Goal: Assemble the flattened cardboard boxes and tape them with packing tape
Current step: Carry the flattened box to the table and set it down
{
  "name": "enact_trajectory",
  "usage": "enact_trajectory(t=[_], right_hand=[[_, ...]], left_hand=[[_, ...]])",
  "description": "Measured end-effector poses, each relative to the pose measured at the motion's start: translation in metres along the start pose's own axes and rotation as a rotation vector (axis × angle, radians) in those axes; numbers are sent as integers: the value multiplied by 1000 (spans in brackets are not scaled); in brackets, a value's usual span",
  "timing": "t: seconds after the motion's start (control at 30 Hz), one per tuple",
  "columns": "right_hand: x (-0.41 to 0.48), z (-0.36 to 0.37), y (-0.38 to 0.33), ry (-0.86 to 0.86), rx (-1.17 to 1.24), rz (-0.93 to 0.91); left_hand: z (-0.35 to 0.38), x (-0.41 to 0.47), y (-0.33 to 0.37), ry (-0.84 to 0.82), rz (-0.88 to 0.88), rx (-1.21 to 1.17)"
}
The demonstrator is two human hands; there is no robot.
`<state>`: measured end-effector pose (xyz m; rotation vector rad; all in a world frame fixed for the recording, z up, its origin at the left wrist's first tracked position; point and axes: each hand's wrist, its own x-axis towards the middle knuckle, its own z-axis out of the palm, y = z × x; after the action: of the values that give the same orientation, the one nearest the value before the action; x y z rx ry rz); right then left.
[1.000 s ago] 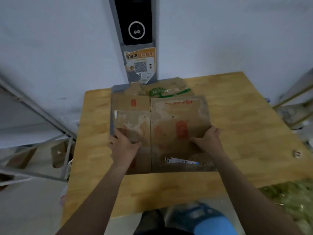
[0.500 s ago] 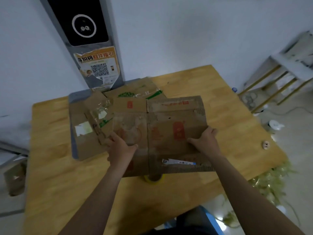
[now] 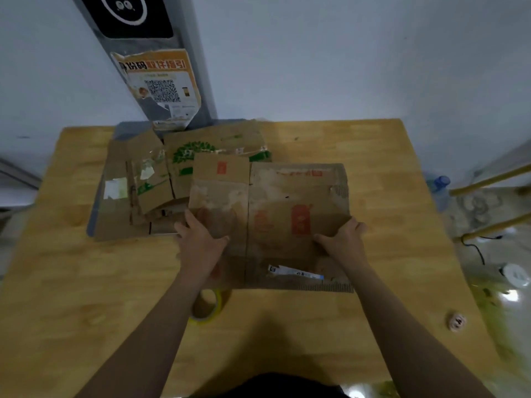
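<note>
A flattened brown cardboard box [image 3: 287, 202] with red print lies over the middle of the wooden table [image 3: 86, 282]. My left hand [image 3: 198, 242] grips its left edge and my right hand [image 3: 343, 239] grips its right edge. A roll of yellowish packing tape [image 3: 211, 308] lies on the table just under the box's near left corner, partly hidden by my left forearm. More flattened cardboard [image 3: 149, 179] with green print and tape scraps is stacked behind and to the left.
A grey post [image 3: 184, 110] with a QR-code poster stands against the wall behind the table. A small round object [image 3: 457, 323] lies near the table's right edge. A plastic bottle [image 3: 439, 191], a yellow-railed rack [image 3: 494, 202] and floor clutter are off to the right.
The box held in both hands has shifted right off the stack, uncovering the cardboard on the left and the tape roll beneath its near edge. The camera view has swung.
</note>
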<state>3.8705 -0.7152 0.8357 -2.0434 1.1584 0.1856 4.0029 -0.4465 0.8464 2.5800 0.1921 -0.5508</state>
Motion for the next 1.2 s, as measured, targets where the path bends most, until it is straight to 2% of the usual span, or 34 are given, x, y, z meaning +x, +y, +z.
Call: enact_trajectory(t=[0.17,0.33,0.47,0.6,0.8,1.07,1.2], right_hand=[[-21,-8,18,25,52,9],[-67,-5,34,193,105,24],[-94,-2,46,215,105,58],[-90,-5,65,178,42,74],[-26,-9,106,102,-54,88],[28,9,153,-7,-208,57],[37,39,167,-71,-380,17]], left_hand=[[-2,-22,0,-10,56,9],[-10,-37,-19,-74,132,5],[-10,-54,-38,-94,187,47],[15,-69,-46,-87,197,46],[101,-73,-29,-15,160,102],[182,-58,-13,-85,19,243],[205,-46,-26,-113,94,311]])
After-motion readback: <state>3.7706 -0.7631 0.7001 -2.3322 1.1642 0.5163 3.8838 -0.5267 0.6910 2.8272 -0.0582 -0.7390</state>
